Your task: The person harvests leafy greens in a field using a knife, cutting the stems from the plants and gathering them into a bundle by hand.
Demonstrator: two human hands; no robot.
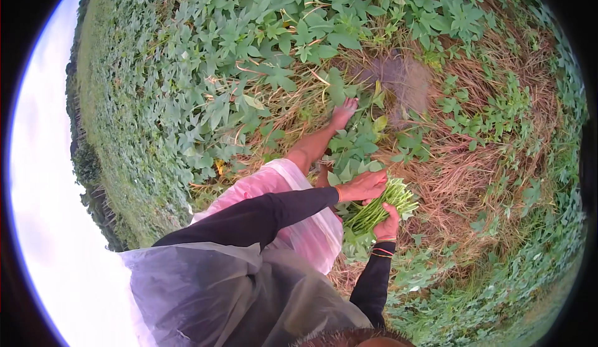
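Note:
A thick bunch of leafy green stems (393, 199) is held in front of my knees, its pale cut ends pointing up and right and its leaves hanging below left. My right hand (387, 223) grips the bunch from its lower right side, thumb laid along the stems. At the upper left edge of the bunch, my left hand (366, 187) is closed with its fingers curled in. What those fingers pinch, if anything, is too small to make out. Both forearms wear black sleeves, with thin bands at the wrists.
Low green leafy vines (249, 42) cover the field around me. Dry brown straw (461, 172) lies to the right, and a patch of bare grey soil (398, 82) shows ahead. My bare foot (344, 113) stands among the vines. Clear plastic sheeting (205, 278) covers my body.

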